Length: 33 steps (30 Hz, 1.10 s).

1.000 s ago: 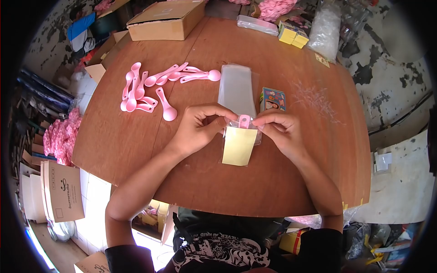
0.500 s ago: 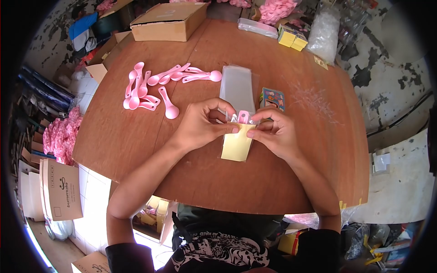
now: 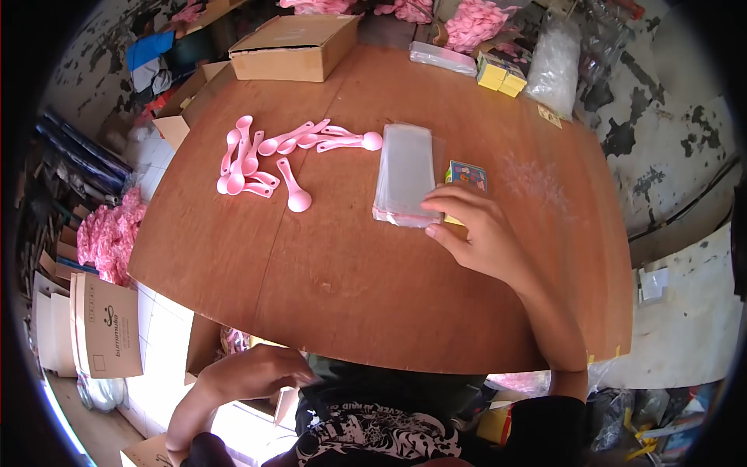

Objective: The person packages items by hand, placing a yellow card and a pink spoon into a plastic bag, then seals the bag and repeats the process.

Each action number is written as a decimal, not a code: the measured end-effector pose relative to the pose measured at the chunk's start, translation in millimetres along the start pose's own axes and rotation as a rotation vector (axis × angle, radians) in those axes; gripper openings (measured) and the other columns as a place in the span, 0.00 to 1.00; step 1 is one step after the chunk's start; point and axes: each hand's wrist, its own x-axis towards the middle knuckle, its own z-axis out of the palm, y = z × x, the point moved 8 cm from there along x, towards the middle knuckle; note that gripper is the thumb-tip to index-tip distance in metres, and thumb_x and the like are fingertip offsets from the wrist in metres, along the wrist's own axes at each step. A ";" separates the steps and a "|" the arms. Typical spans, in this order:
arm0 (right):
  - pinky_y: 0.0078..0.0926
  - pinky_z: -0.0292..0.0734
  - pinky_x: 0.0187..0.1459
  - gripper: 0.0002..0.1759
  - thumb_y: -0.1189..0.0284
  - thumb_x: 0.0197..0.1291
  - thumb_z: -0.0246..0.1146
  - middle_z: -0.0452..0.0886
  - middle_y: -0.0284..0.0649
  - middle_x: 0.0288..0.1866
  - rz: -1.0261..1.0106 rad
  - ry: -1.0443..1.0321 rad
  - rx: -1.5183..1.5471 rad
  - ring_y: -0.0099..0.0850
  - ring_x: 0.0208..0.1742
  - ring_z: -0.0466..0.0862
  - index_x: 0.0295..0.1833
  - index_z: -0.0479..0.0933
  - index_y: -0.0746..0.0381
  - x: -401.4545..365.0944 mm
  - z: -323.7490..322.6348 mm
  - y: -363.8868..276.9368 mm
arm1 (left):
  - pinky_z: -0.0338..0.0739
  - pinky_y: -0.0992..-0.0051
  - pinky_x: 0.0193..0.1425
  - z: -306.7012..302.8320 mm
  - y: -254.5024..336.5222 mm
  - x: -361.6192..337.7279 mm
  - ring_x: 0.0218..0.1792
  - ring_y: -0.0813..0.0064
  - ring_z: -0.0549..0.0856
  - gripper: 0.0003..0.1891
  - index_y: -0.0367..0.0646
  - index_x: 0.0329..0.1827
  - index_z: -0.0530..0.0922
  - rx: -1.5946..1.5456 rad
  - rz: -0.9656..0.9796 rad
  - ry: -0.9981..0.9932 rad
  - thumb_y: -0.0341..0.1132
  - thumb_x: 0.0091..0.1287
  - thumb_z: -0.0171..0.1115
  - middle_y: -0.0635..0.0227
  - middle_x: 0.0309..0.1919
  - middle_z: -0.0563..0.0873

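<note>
My right hand (image 3: 463, 222) is over the table, its thumb and index finger apart at the lower right corner of a stack of clear plastic sleeves (image 3: 406, 167). A small box of cards (image 3: 467, 173) with a blue top lies partly behind that hand. Below the table's front edge, near my lap, is my left hand (image 3: 272, 367); its fingers are mostly hidden. Several pink spoons (image 3: 250, 159) lie in a loose group at the left, and a single pink spoon (image 3: 294, 187) rests just right of them.
On the wooden table (image 3: 327, 280), a cardboard box (image 3: 296, 48) stands at the back left. Yellow boxes (image 3: 500, 75), a clear plastic pack (image 3: 443, 59) and a bubble-wrap roll (image 3: 554, 62) are at the back right. An open carton (image 3: 206, 342) sits below the front edge.
The clear sleeve with the yellow card and pink spoon is no longer in my hands or in view. My left hand has dropped below the table edge; my right hand is at the sleeve stack.
</note>
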 end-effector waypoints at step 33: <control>0.40 0.79 0.46 0.14 0.73 0.54 0.70 0.86 0.45 0.41 0.201 -0.030 -0.220 0.46 0.38 0.85 0.48 0.84 0.63 -6.6 -45.4 32.2 | 0.83 0.81 0.38 -141.8 22.8 156.6 0.38 0.79 0.87 0.16 0.35 0.55 0.75 -0.620 0.289 0.627 0.21 0.65 0.66 0.64 0.40 0.88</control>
